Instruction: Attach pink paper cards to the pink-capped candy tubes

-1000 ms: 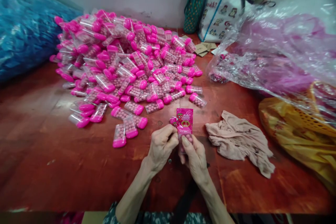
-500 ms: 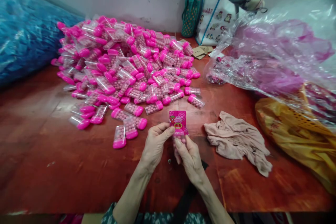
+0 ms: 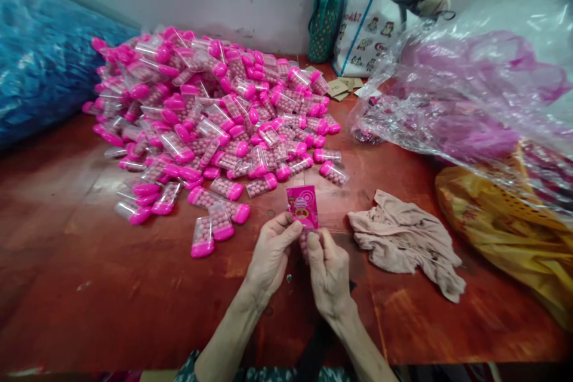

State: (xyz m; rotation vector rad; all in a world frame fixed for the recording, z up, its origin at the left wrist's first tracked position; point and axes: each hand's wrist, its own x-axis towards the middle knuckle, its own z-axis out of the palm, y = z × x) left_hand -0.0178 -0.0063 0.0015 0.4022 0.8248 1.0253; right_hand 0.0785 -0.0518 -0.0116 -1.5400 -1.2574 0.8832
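Note:
My left hand is closed, thumb and fingers pinching the lower left edge of a bright pink printed wrapper. Just below it, my right hand grips a small candy container filled with pink balls. The wrapper stands upright at the container's upper end; whether it is around that end or only against it, I cannot tell. Fingers cover most of the container. Beyond my hands lies a big heap of similar clear candy containers with pink caps, a few of them loose at its near edge.
A crumpled beige cloth lies right of my hands on the red-brown table. Farther right are a yellow bag and clear plastic sheeting. A blue plastic sack stands left; a white tote bag is at the wall.
My right hand has turned and moved its thumb up close to the wrapper's lower edge, covering more of the container. The left hand has shifted slightly right. The heap is unchanged.

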